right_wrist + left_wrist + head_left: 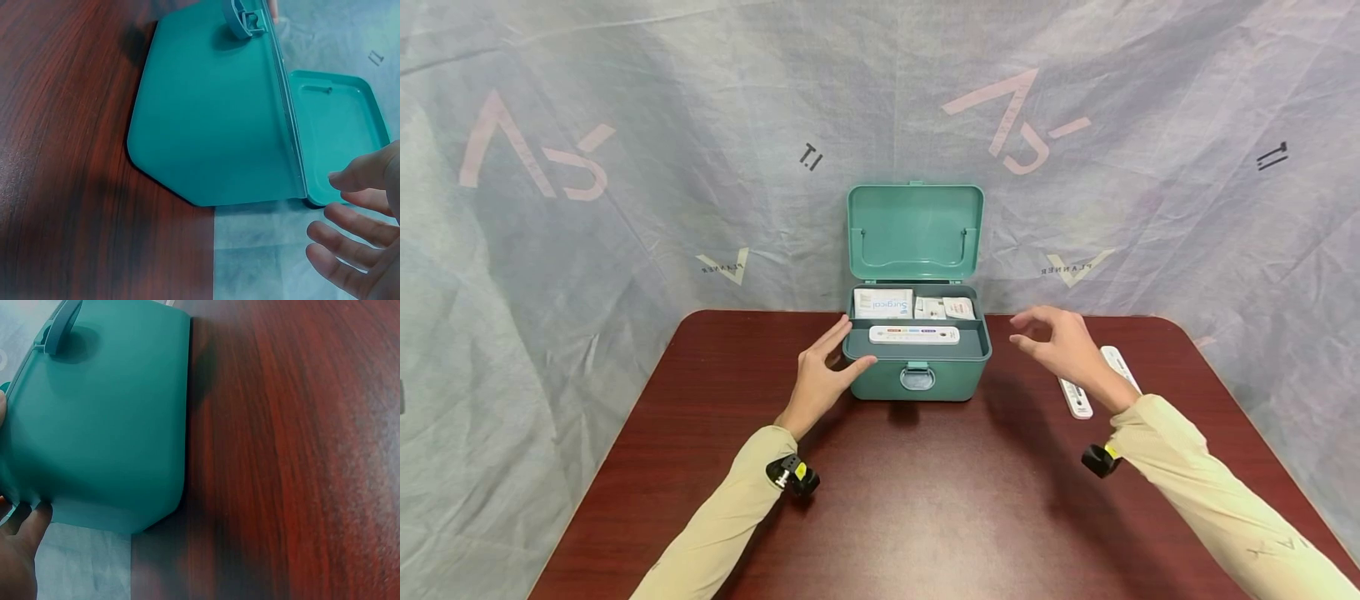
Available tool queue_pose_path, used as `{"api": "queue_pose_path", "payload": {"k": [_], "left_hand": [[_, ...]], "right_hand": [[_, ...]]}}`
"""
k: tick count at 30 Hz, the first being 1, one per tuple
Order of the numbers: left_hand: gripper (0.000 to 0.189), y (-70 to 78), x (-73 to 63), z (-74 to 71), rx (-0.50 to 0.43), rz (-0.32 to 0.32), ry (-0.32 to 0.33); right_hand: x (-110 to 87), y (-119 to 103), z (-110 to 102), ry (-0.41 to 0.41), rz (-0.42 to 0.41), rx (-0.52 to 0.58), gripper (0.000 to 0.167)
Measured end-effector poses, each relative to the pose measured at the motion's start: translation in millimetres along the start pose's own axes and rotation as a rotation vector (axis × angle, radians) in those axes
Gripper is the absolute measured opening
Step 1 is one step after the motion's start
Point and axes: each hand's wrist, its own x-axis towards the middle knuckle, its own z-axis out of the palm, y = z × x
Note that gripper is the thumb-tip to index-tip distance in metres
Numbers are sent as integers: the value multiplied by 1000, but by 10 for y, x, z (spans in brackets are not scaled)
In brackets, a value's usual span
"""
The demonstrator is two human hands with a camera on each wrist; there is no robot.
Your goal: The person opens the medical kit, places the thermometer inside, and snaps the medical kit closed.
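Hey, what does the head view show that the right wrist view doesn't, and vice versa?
Only the head view: white packets and a printed white strip inside the green box, two more strips on the table, the left hand in full. Only the right wrist view: the right hand close up, its fingers separately visible. Both: the box, open lid, front latch, table, right hand.

I see soft light spreading a pale glare over the glossy red-brown wooden table (917, 517); dim shadows lie below the teal rectangular plastic box (951, 381) and beside the right cream fabric sleeve (1221, 487). Both wrist views look darker and cooler.
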Motion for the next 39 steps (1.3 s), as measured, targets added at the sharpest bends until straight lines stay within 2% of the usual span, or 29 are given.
{"api": "queue_pose_path", "payload": {"k": [11,31,39], "left_hand": [[65,6,5,-1,-1,-4,-1],[63,21,-1,-9,-1,-18,-8],[64,6,4,1,-7,-14,-9]], "right_hand": [[-44,89,-9,34,18,-6,19],[-120,261,-38,33,36,-5,18],[-169,364,-27,27,66,-41,18]]}}
